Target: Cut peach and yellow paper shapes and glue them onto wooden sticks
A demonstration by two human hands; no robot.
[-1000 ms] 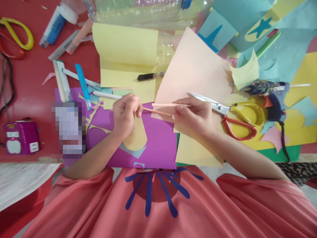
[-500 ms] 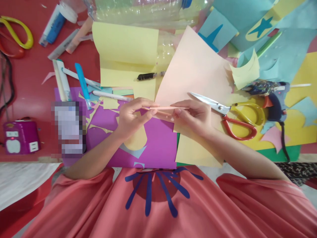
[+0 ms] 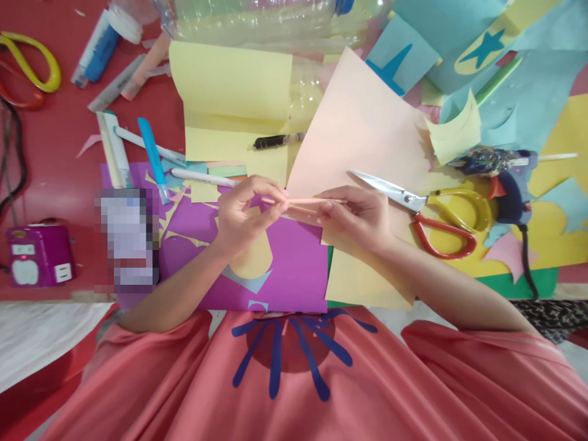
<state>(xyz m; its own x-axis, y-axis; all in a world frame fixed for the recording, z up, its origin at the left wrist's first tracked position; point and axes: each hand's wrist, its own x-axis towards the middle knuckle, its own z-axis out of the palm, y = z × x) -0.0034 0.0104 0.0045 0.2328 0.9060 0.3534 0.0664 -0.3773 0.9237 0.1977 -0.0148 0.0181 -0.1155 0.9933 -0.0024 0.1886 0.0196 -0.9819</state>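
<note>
My left hand [image 3: 243, 211] and my right hand [image 3: 356, 214] meet over a purple sheet [image 3: 294, 269], both pinching thin peach paper strips [image 3: 305, 201]. The strips lie nearly level between my fingertips, one slightly above the other, their ends crossing at my left fingers. Behind them a large peach sheet [image 3: 362, 128] lies on the red table. A yellow rounded cutout [image 3: 252, 260] shows under my left hand. Red and yellow scissors [image 3: 427, 214] lie just right of my right hand, blades pointing left.
A folded yellow sheet [image 3: 229, 92] with a black pen [image 3: 273, 141] lies behind. Markers [image 3: 154, 156] and a glue tube [image 3: 98, 46] sit at left, a purple box [image 3: 37, 254] at far left. A blue glue gun [image 3: 505, 177] and blue and yellow scraps crowd the right.
My left hand has moved right and opened its fist into a pinch, bringing its strip to meet the strip in my right hand. The right hand barely moved.
</note>
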